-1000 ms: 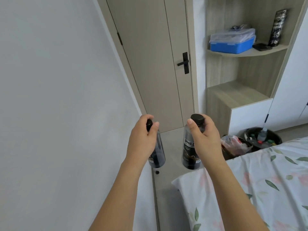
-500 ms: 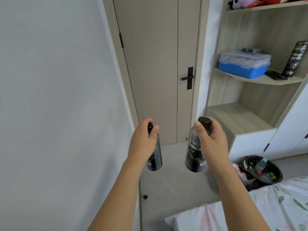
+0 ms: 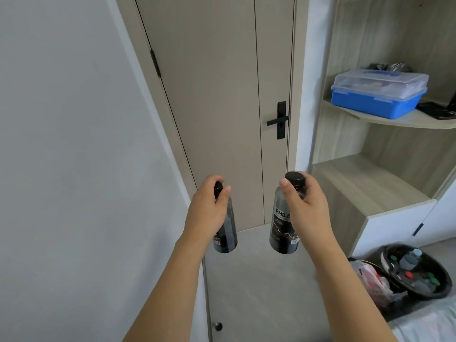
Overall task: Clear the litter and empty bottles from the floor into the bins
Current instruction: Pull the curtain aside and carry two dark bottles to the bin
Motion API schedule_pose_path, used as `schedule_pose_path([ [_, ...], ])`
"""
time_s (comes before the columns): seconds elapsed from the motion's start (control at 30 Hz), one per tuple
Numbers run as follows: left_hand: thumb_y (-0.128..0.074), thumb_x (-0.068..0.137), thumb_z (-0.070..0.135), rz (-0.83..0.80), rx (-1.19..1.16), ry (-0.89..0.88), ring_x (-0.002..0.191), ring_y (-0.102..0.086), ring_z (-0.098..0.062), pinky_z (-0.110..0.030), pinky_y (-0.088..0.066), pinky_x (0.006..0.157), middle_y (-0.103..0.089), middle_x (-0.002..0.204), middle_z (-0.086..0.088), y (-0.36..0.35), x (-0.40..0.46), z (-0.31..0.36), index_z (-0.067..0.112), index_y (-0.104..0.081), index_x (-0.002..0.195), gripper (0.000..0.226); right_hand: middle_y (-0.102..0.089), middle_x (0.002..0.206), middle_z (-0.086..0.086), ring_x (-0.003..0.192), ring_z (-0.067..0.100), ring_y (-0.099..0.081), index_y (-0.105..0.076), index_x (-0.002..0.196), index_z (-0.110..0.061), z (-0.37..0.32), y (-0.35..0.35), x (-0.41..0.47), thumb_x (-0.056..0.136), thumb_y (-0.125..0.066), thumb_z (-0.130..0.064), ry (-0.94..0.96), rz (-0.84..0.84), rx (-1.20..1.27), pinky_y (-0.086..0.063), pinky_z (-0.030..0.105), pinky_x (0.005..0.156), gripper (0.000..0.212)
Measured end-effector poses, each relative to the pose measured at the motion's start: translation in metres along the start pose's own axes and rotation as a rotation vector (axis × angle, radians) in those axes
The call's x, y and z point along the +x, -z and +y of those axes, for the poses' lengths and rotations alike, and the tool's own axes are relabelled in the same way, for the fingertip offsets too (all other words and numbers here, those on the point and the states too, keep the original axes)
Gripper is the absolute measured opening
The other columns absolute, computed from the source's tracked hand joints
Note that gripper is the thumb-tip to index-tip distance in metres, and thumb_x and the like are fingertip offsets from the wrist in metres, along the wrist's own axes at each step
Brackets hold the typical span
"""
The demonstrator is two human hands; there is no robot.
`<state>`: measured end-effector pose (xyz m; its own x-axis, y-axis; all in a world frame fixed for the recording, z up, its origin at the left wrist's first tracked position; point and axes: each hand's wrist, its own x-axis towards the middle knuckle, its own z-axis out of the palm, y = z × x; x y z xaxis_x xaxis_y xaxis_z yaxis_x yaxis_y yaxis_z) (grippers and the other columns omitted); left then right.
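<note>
Raised slightly, two hands (image 3: 209,211) (image 3: 306,206) each grip one bottle (image 3: 228,233) (image 3: 281,228).

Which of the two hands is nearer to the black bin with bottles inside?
Right. The right hand, holding a bottle, is up-left of the black bin; the left hand is farther left.

Looked like a home bedroom. Beige interior door (image 3: 222,107) with black lever handle (image 3: 278,120), built-in wood shelving (image 3: 385,183), bed edge (image 3: 424,324) bottom right, grey tile floor (image 3: 259,292).
</note>
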<state>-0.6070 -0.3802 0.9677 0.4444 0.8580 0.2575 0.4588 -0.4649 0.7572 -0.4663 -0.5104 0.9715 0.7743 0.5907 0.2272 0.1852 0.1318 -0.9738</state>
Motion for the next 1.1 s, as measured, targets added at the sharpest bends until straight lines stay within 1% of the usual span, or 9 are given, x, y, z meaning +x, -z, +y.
schedule_pose_path([
  [0.13,-0.053,0.098,0.035,-0.038,-0.047,-0.014,0.096,-0.058,-0.014,-0.029,-0.048,0.082,-0.061,0.112,0.008,-0.019,0.075,-0.018,0.027,-0.053,0.119,0.022,-0.063,0.098,-0.011,0.092,0.004,-0.06,-0.058,0.103,-0.028,0.013,-0.026,0.055,0.092,-0.06,-0.03,0.007,0.063,-0.057,-0.044,0.021,0.077,0.011],
  [0.23,-0.053,0.098,0.033,-0.062,-0.091,-0.021,0.1,-0.06,-0.017,-0.034,-0.05,0.086,-0.062,0.115,0.005,-0.032,0.126,-0.018,0.025,-0.054,0.12,0.023,-0.064,0.1,-0.006,0.094,0.01,-0.061,-0.058,0.103,-0.027,0.017,-0.039,0.093,0.092,-0.06,-0.031,-0.011,0.094,-0.081,-0.047,0.025,0.079,0.012],
  [0.33,-0.053,0.098,0.032,-0.078,-0.111,-0.072,0.103,-0.06,-0.017,-0.033,-0.049,0.088,-0.062,0.116,0.005,-0.046,0.163,-0.007,0.025,-0.054,0.12,0.023,-0.065,0.1,-0.006,0.094,0.01,-0.062,-0.058,0.101,-0.03,0.016,-0.042,0.123,0.091,-0.061,-0.032,0.0,0.105,-0.101,-0.048,0.027,0.079,0.011],
  [0.57,-0.054,0.098,0.033,-0.09,-0.11,-0.19,0.093,-0.061,-0.017,-0.033,-0.05,0.083,-0.064,0.111,0.005,-0.08,0.225,0.007,0.026,-0.054,0.119,0.023,-0.063,0.099,-0.008,0.092,0.005,-0.059,-0.057,0.1,-0.03,0.027,-0.033,0.187,0.092,-0.059,-0.034,0.072,0.17,-0.11,-0.047,0.023,0.074,0.009],
  [0.63,-0.053,0.098,0.034,-0.104,-0.101,-0.213,0.091,-0.06,-0.016,-0.031,-0.048,0.079,-0.062,0.109,0.006,-0.091,0.244,-0.002,0.026,-0.054,0.119,0.023,-0.063,0.098,-0.007,0.091,0.009,-0.06,-0.057,0.1,-0.03,0.043,-0.039,0.208,0.092,-0.06,-0.034,0.06,0.181,-0.106,-0.048,0.025,0.074,0.01],
  [0.77,-0.054,0.098,0.035,-0.152,-0.103,-0.212,0.076,-0.056,-0.013,-0.027,-0.044,0.069,-0.06,0.097,0.011,-0.125,0.301,-0.022,0.026,-0.052,0.119,0.023,-0.065,0.099,-0.005,0.094,0.012,-0.062,-0.059,0.101,-0.029,0.077,-0.059,0.259,0.091,-0.061,-0.032,-0.01,0.213,-0.103,-0.05,0.029,0.079,0.011],
  [0.97,-0.054,0.098,0.033,-0.314,-0.164,-0.189,0.086,-0.062,-0.014,-0.024,-0.044,0.073,-0.062,0.101,0.013,-0.187,0.414,-0.034,0.03,-0.052,0.117,0.02,-0.065,0.096,-0.006,0.092,0.012,-0.061,-0.059,0.095,-0.031,0.108,-0.08,0.354,0.09,-0.062,-0.031,-0.082,0.303,-0.179,-0.05,0.028,0.078,0.006],
  [1.03,-0.054,0.097,0.032,-0.348,-0.18,-0.201,0.077,-0.058,-0.007,-0.019,-0.042,0.066,-0.061,0.096,0.015,-0.2,0.448,-0.034,0.031,-0.052,0.114,0.017,-0.064,0.096,-0.007,0.091,0.011,-0.06,-0.06,0.099,-0.028,0.115,-0.084,0.382,0.089,-0.064,-0.031,-0.104,0.356,-0.238,-0.05,0.031,0.081,0.012],
  [1.1,-0.054,0.097,0.031,-0.368,-0.189,-0.228,0.068,-0.055,-0.002,-0.015,-0.041,0.059,-0.06,0.092,0.016,-0.212,0.473,-0.032,0.032,-0.051,0.113,0.016,-0.062,0.097,-0.01,0.091,0.006,-0.058,-0.06,0.102,-0.027,0.119,-0.084,0.403,0.088,-0.065,-0.032,-0.11,0.384,-0.295,-0.049,0.027,0.079,0.015],
])
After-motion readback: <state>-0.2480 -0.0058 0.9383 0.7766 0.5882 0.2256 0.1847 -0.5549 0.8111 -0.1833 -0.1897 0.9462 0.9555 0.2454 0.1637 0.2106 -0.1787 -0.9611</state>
